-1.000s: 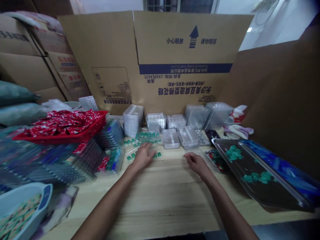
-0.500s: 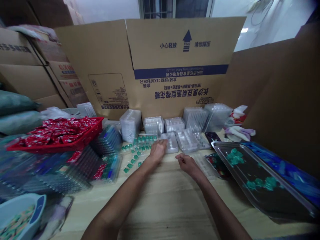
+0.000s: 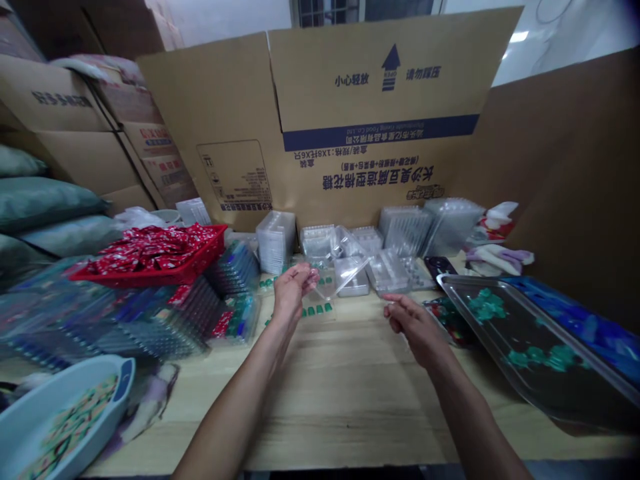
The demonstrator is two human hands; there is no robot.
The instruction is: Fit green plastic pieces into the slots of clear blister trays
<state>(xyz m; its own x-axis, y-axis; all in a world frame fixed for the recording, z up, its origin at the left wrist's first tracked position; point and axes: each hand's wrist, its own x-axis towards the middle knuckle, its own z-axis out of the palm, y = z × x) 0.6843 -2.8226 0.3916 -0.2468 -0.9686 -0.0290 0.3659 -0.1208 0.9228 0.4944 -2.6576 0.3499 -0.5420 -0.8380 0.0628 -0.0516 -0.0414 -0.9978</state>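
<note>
My left hand (image 3: 293, 290) pinches a clear plastic tray (image 3: 345, 270) by its left edge and holds it tilted above the table. Through and beneath it show trays with green pieces (image 3: 317, 309) in a row. A short way to the right, my right hand (image 3: 411, 323) hovers over the table, index finger stretched out and the other fingers loosely curled; I see nothing in it. Just behind the hands lie stacked clear trays (image 3: 351, 285) and another stack of clear trays (image 3: 387, 270).
On the left, a red basket (image 3: 150, 275) of red packets rests on filled trays, with a blue basin (image 3: 131, 377) in front. A metal tray (image 3: 525, 393) holding green pieces stands at right. Taller clear stacks (image 3: 276, 241) line the back against a cardboard box (image 3: 350, 173).
My left hand has lifted a clear tray off the stack and drawn it left and up. My right hand has shifted right and its index finger has stretched out. The view has turned slightly left.
</note>
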